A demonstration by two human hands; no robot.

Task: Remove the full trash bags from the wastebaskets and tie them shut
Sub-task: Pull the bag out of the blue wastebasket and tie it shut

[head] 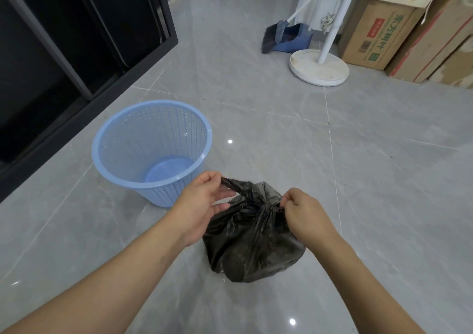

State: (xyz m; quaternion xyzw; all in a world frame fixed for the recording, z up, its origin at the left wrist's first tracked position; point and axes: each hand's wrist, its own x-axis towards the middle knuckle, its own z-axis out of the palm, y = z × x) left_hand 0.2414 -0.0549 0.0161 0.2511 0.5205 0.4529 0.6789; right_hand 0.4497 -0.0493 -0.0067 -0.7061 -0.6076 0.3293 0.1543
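A full black trash bag [252, 246] sits on the grey tiled floor just in front of me. Its top is gathered into two twisted ends that cross at the middle. My left hand [203, 203] pinches the left end and holds it up and to the left. My right hand [303, 212] pinches the right end close to the crossing. A light blue mesh wastebasket [151, 149] stands upright to the left of the bag, with no bag inside it.
A dark glass sliding door frame [84, 52] runs along the left. At the back right stand a white stand with a round base [318, 68], a blue dustpan with a broom [286, 38] and cardboard boxes [409, 34].
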